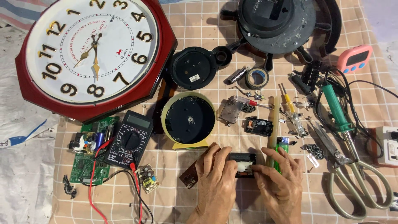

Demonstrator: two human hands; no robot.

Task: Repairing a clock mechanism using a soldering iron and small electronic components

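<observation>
Both of my hands meet over a small black clock movement box (243,159) with a white part (244,166) at its front, lying on the checked cloth. My left hand (215,182) presses on the box's left side, fingers curled over it. My right hand (280,186) pinches the white part from the right. A small brown circuit strip (189,176) lies just left of my left hand. A green lighter (282,148) peeks out above my right hand.
A big red octagonal wall clock (93,54) lies upper left. A black multimeter (129,140) with red and black leads, green circuit boards (88,159), a round yellow-rimmed clock back (190,119), large scissors (352,174), a green soldering iron (336,108), screwdrivers (290,110), tape (257,77) and a pink timer (354,58) surround the hands.
</observation>
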